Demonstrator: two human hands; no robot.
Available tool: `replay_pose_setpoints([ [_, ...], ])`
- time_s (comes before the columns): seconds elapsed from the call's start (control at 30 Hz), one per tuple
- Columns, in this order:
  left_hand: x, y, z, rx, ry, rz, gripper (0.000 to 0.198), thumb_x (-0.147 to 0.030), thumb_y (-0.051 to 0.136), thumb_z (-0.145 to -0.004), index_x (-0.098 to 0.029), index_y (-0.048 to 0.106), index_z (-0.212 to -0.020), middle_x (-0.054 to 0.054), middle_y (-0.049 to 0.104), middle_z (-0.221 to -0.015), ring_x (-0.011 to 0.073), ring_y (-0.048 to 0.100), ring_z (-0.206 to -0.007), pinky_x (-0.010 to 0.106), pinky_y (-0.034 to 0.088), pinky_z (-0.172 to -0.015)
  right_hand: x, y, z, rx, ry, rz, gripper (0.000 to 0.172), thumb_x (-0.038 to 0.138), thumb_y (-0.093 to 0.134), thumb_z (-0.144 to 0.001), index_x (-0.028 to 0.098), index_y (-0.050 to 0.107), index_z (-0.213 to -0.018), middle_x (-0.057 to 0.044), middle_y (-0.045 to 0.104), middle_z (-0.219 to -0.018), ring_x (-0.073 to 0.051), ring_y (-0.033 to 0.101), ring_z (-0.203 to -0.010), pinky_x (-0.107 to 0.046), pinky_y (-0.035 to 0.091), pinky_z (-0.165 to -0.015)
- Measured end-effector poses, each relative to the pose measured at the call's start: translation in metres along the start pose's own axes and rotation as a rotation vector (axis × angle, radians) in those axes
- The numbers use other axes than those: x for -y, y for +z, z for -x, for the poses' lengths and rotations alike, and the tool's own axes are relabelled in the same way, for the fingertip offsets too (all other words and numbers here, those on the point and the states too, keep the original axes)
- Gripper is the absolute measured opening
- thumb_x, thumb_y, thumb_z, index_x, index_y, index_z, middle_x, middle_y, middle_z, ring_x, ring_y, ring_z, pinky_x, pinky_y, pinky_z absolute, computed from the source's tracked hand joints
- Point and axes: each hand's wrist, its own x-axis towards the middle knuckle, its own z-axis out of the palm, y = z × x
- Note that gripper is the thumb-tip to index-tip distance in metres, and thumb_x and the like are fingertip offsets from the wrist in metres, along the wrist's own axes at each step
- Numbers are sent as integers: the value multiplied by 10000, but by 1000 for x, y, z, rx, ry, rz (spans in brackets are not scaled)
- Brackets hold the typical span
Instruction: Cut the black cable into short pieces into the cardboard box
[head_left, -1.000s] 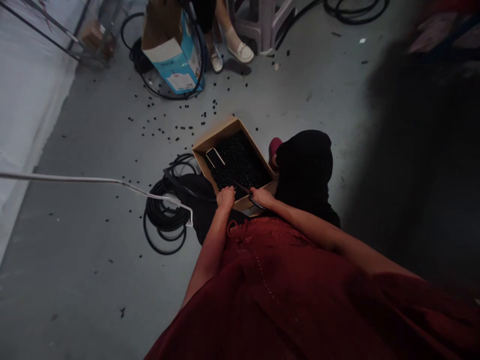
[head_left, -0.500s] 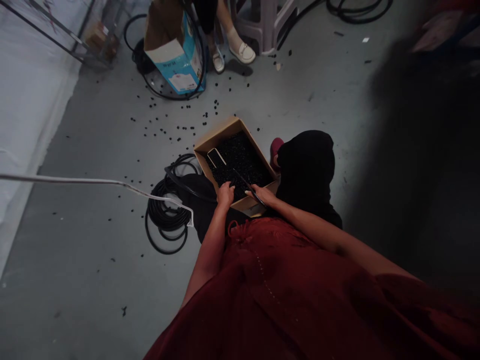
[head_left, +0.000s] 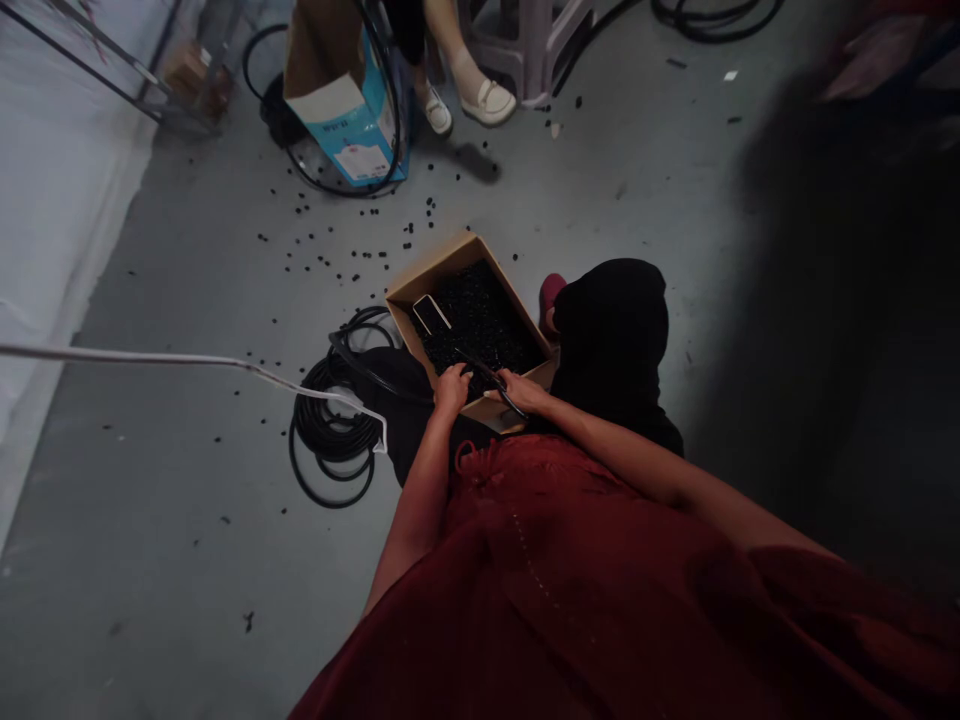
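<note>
In the head view my left hand (head_left: 451,388) is closed at the near left edge of a cardboard box (head_left: 517,292). It grips a black hose (head_left: 375,383) that runs across my left thigh from a coil. My right hand (head_left: 525,391) is wrapped round dark scissors (head_left: 511,402), whose blades point left over the box, close to my left fingertips. Many small black pieces (head_left: 480,300) fill the box. On them lies a dark, phone-like rectangle with a pale rim (head_left: 433,313).
A coil of black hose (head_left: 330,425) lies left of my leg. Small black bits dot the floor (head_left: 187,480). Farther off stand a blue-and-white carton (head_left: 352,140) and a plastic stool (head_left: 525,50), near another person's shoes (head_left: 487,102). A white cable (head_left: 187,360) crosses at left.
The scissors have swung so their tips sit farther left and lower, nearer my left hand. My right hand has shifted slightly left. The other person's feet have moved a little.
</note>
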Motion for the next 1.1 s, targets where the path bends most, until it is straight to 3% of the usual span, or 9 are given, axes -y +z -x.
replay_pose_setpoints([
  [0.63, 3, 3, 0, 72, 53, -46, 407, -259, 462, -952, -140, 589, -1320, 102, 618, -1315, 197, 571, -1197, 260, 408, -1025, -3, 5, -2, 22, -25, 30, 692, 729, 384, -869, 180, 478, -1280, -177, 609, -1257, -310, 604, -1126, -333, 428, -842],
  [0.93, 5, 5, -1, 96, 60, -34, 381, -273, 461, -951, -195, 618, -1289, 75, 642, -1281, 185, 585, -1165, 257, 428, -992, 1, 0, 1, 10, -13, 91, 404, 477, 426, -934, 178, 528, -1186, -151, 669, -1166, -273, 638, -1040, -287, 417, -761],
  [1.1, 4, 5, -1, 99, 60, -67, 371, -271, 470, -945, -183, 635, -1265, 92, 650, -1262, 196, 590, -1160, 267, 434, -985, 3, -2, 5, 10, 4, 118, 363, 408, 425, -927, 184, 531, -1192, -155, 690, -1109, -286, 652, -1008, -294, 422, -729],
])
